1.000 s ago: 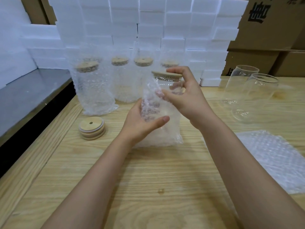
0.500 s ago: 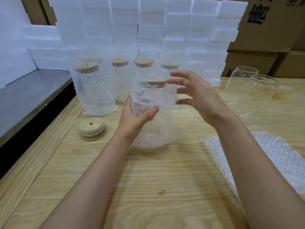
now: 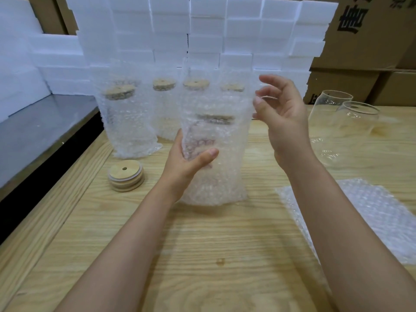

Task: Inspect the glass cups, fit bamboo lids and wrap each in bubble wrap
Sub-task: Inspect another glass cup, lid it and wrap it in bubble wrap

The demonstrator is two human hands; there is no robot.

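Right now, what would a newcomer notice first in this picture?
At the centre, the left hand grips a lidded glass cup in bubble wrap; the right hand hovers open beside it. Behind stand more wrapped cups and a wall of white foam blocks.
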